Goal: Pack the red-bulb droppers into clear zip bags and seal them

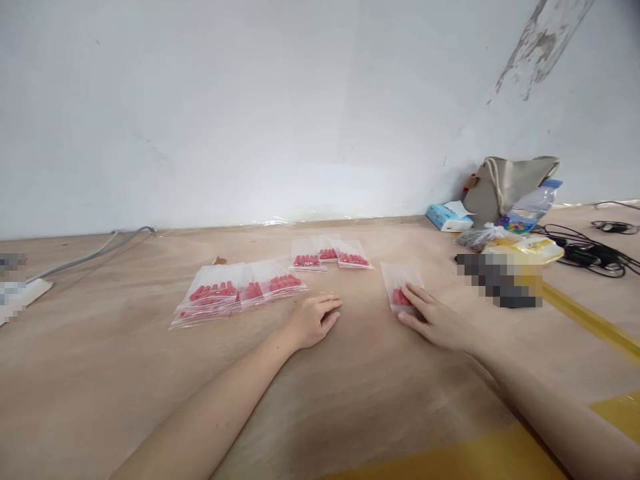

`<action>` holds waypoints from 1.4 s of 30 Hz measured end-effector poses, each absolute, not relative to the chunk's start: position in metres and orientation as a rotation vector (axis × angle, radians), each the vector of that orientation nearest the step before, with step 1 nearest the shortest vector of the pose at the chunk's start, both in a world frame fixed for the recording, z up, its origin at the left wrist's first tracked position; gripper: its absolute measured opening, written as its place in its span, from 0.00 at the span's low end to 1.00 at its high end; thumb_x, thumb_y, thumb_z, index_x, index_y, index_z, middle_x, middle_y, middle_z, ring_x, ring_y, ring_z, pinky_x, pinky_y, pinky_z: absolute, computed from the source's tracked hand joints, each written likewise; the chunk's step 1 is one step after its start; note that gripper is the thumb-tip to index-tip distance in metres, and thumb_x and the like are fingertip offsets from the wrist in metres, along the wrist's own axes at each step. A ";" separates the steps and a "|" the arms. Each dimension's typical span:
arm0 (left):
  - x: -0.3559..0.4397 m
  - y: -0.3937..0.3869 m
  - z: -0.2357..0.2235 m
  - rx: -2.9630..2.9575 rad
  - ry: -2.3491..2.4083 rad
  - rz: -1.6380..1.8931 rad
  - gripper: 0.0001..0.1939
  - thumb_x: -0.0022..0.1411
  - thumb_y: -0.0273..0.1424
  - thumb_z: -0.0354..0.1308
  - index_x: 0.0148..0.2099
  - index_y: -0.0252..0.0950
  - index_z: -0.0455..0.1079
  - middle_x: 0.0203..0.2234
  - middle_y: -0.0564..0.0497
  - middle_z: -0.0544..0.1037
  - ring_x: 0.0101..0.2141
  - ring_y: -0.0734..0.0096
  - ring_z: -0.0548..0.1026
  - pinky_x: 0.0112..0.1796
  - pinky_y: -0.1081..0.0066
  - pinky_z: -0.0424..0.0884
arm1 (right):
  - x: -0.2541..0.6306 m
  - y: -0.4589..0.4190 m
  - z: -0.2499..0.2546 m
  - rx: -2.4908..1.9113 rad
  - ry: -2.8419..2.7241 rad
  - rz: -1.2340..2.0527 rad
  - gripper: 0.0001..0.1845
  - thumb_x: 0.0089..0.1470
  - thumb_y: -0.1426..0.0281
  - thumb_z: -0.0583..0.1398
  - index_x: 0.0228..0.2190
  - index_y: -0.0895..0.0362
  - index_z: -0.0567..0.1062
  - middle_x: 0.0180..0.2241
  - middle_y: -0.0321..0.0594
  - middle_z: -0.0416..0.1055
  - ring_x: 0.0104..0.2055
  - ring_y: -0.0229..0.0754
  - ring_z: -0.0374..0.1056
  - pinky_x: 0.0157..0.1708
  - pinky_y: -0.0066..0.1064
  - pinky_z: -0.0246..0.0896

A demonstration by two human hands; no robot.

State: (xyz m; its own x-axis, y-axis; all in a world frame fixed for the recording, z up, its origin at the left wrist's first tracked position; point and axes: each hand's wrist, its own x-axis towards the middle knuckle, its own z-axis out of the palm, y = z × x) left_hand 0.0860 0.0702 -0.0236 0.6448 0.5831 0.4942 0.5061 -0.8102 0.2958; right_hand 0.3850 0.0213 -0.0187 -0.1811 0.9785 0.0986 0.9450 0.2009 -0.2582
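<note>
Palm down on the brown table surface, my left hand [316, 321] rests with fingers slightly bent and the thumb apart, holding nothing. My right hand [435, 317] lies with fingers stretched over a small clear zip bag [397, 277] of red pieces. Its fingertips touch the bag's lower part, and the thumb lies by the near edge. Left of my left hand, overlapping stacks of similar zip bags [213, 291] hold red, peg-like pieces. Farther back, between my hands, is a smaller group of these bags [306, 261].
At the right are a blue tissue pack [447, 217], a beige bag [517, 183], a plastic bottle [537, 203], black cables [587, 253] and a partly blurred dark object [500, 283]. A grey cable [95, 255] runs along the left. Yellow tape [585, 313] crosses the table. A wall stands behind.
</note>
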 end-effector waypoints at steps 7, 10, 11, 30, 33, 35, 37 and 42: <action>0.085 0.066 -0.016 2.684 0.974 1.008 0.12 0.64 0.30 0.47 0.48 0.36 0.66 0.43 0.46 0.72 0.44 0.65 0.70 0.45 0.63 0.67 | 0.327 -0.006 -0.004 -1.361 -2.575 0.308 0.31 0.55 0.55 0.49 0.58 0.52 0.52 0.59 0.43 0.49 0.60 0.50 0.46 0.55 0.44 0.50; 0.082 0.063 -0.010 2.686 0.993 1.055 0.12 0.64 0.32 0.47 0.48 0.34 0.64 0.43 0.44 0.71 0.45 0.64 0.69 0.46 0.62 0.66 | 0.294 0.027 -0.010 -1.273 -2.547 0.138 0.30 0.56 0.56 0.49 0.56 0.55 0.56 0.58 0.49 0.53 0.59 0.51 0.51 0.53 0.44 0.52; 0.081 0.063 -0.009 2.702 0.977 1.050 0.13 0.63 0.33 0.49 0.48 0.35 0.63 0.43 0.45 0.71 0.45 0.64 0.69 0.46 0.62 0.66 | 0.285 0.038 -0.012 -1.251 -2.539 0.105 0.29 0.56 0.56 0.49 0.56 0.56 0.58 0.57 0.50 0.55 0.58 0.50 0.52 0.52 0.45 0.53; 0.062 0.072 -0.016 3.261 0.642 1.048 0.10 0.63 0.23 0.47 0.38 0.32 0.70 0.36 0.47 0.77 0.35 0.68 0.75 0.36 0.69 0.73 | 0.309 0.064 -0.015 -0.755 -2.421 -0.580 0.10 0.56 0.71 0.53 0.29 0.57 0.74 0.24 0.38 0.69 0.27 0.35 0.63 0.35 0.31 0.59; 0.062 0.071 -0.016 3.265 0.679 1.097 0.10 0.63 0.23 0.47 0.37 0.32 0.70 0.35 0.47 0.77 0.34 0.68 0.75 0.35 0.69 0.74 | 0.307 0.062 -0.017 -0.762 -2.354 -0.557 0.10 0.56 0.74 0.52 0.32 0.58 0.73 0.27 0.40 0.70 0.28 0.35 0.64 0.34 0.28 0.60; 0.062 0.070 -0.015 3.241 0.733 1.139 0.10 0.63 0.24 0.47 0.37 0.32 0.70 0.34 0.47 0.77 0.33 0.69 0.75 0.34 0.70 0.74 | 0.307 0.061 -0.022 -0.783 -2.277 -0.479 0.09 0.55 0.73 0.53 0.35 0.58 0.72 0.31 0.41 0.71 0.31 0.36 0.66 0.32 0.26 0.62; 0.061 0.070 -0.015 3.216 0.785 1.167 0.09 0.63 0.24 0.47 0.37 0.32 0.70 0.34 0.47 0.76 0.32 0.70 0.75 0.33 0.71 0.74 | 0.308 0.062 -0.027 -0.794 -2.224 -0.399 0.10 0.55 0.70 0.55 0.39 0.58 0.71 0.34 0.42 0.71 0.33 0.35 0.67 0.31 0.25 0.62; 0.062 0.071 -0.015 3.223 0.820 1.192 0.09 0.63 0.24 0.47 0.39 0.31 0.69 0.36 0.46 0.76 0.34 0.70 0.75 0.34 0.72 0.74 | 0.306 0.065 -0.028 -0.781 -2.263 -0.523 0.09 0.56 0.74 0.52 0.36 0.57 0.72 0.30 0.39 0.71 0.30 0.34 0.65 0.31 0.25 0.60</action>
